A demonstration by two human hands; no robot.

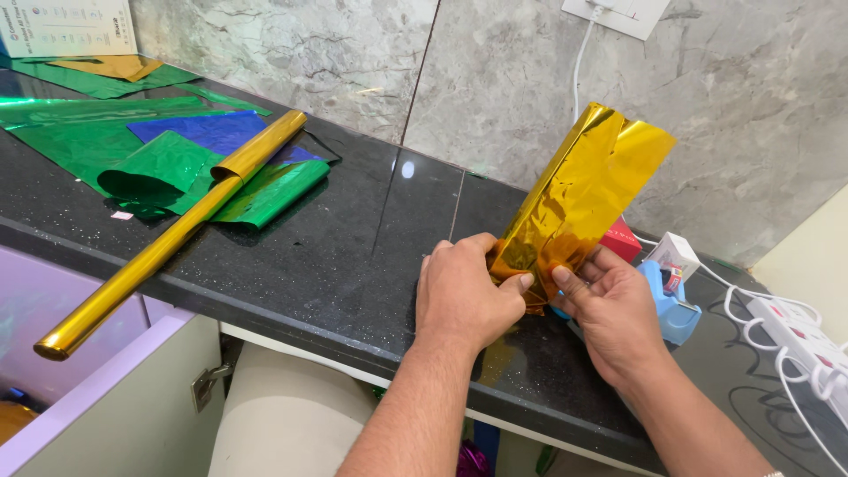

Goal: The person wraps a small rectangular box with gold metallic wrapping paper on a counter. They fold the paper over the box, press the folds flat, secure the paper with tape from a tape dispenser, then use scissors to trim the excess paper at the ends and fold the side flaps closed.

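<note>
A box wrapped in shiny gold foil paper (583, 190) stands tilted on the black speckled counter (353, 256), its top leaning to the right. My left hand (464, 296) pinches the foil at the lower left end with thumb and fingers. Opposite it, my right hand (609, 309) presses the foil at the lower right end, thumb on the fold. Both hands grip the wrapped box's bottom end, and the thumbs nearly touch.
A long gold foil roll (168, 238) lies diagonally at left, overhanging the counter edge. Green foil sheets (177, 172) and a blue sheet (208, 131) lie behind it. A blue tape dispenser (670, 305), a red box (621, 240) and a white power strip (799, 340) sit at right.
</note>
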